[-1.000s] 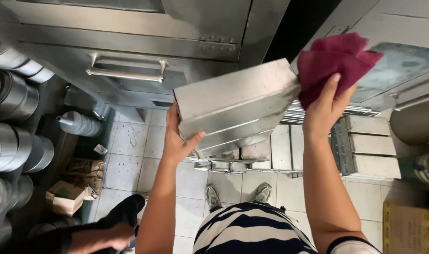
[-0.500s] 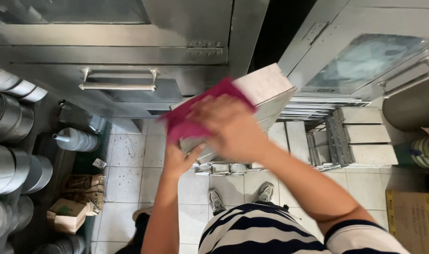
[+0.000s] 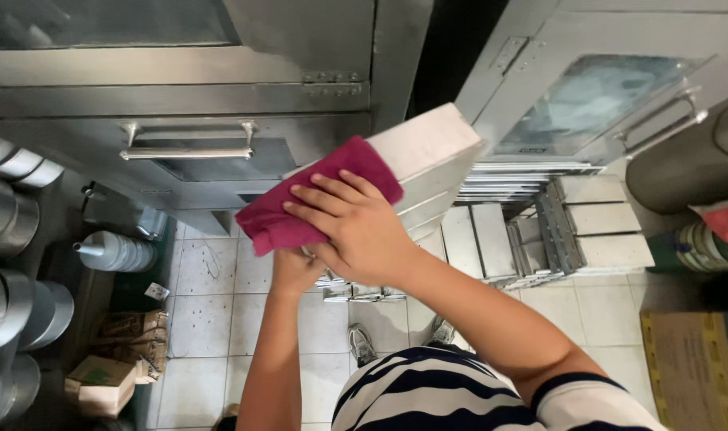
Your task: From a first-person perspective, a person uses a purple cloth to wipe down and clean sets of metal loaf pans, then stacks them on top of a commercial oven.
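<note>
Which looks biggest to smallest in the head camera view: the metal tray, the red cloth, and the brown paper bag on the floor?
1. Metal tray, though partly covered and close to the camera.
2. Red cloth, under the right hand.
3. Brown paper bag, far below on the floor, so its smallness is unsure.
</note>
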